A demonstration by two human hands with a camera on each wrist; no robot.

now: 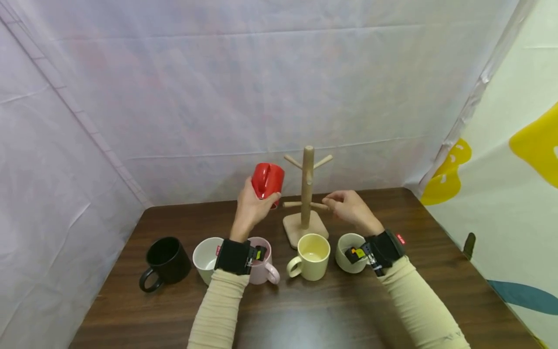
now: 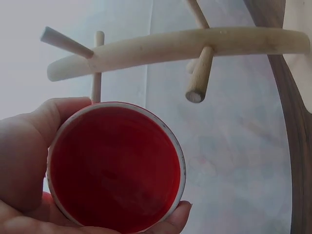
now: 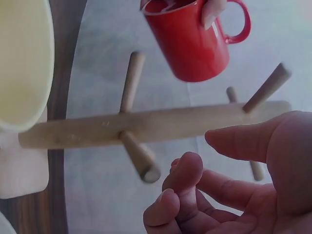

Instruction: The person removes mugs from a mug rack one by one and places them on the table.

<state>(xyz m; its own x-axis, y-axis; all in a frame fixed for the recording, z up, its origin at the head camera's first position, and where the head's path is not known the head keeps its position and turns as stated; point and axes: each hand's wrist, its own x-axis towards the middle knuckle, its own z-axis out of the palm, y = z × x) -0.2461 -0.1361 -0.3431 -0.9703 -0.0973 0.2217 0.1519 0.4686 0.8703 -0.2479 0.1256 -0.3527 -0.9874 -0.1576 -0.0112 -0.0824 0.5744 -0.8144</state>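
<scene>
My left hand [image 1: 255,206] grips a red mug [image 1: 273,178] by its body, just left of a wooden mug tree [image 1: 307,182]. The mug is tilted mouth down, and its red inside [image 2: 117,165] faces the left wrist camera. In the right wrist view its handle [image 3: 242,27] sticks out, free of the fingers. Bare pegs [image 3: 141,156] branch off the tree's post. Close to the lower right peg, my right hand [image 1: 348,209] holds nothing; its fingers are loosely bent, with the thumb apart from them in the right wrist view.
Along the brown table [image 1: 305,310] stand a black mug [image 1: 167,261], a white mug [image 1: 206,259], a pink mug [image 1: 261,272], a yellow mug [image 1: 314,259] and a pale cup [image 1: 348,264] partly under the right wrist. A pale cloth wall [image 1: 261,97] hangs behind.
</scene>
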